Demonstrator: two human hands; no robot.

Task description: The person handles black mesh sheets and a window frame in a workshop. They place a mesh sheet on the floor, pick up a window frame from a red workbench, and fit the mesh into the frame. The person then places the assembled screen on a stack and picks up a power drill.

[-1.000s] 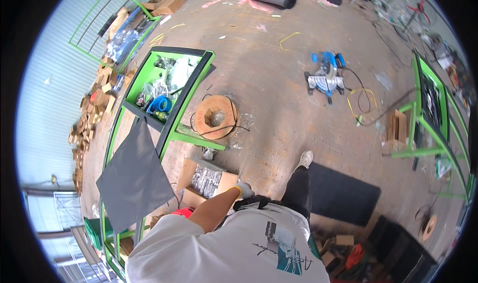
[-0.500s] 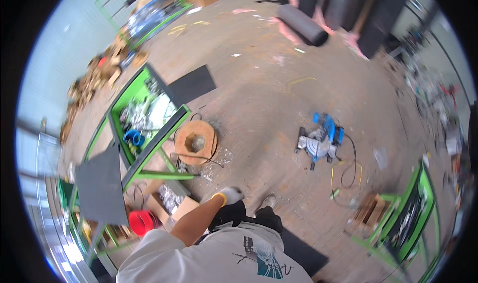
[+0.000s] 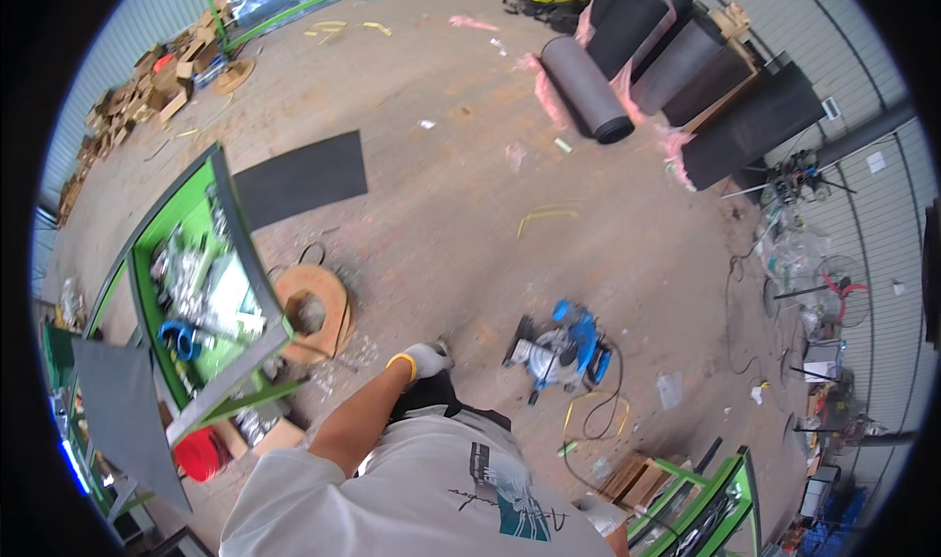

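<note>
My left hand (image 3: pixel 428 359), in a pale grey glove with a yellow cuff, hangs in front of my dark trousers. Its fingers blur together and I cannot make out anything in them. At the lower right, my right hand (image 3: pixel 596 510) shows only as a bit of pale glove beside my shirt, its fingers hidden. Ahead and to the right, a blue and silver mitre saw (image 3: pixel 564 349) stands on the floor with its cable trailing. Left of my left hand lies an orange-brown reel (image 3: pixel 328 314) with a hollow centre.
A green-framed bin (image 3: pixel 162 263) of loose parts stands left, near a black sheet (image 3: pixel 304 177) and a red bucket (image 3: pixel 201 456). Dark rolls (image 3: pixel 588 91) lie and lean at the back right. A green rack (image 3: pixel 740 498) stands lower right, and a fan (image 3: pixel 843 287) near the right wall.
The view has swung to the right: bin, reel and saw now sit further left and lower in the picture. Part of my right hand has come into view at the lower right.
</note>
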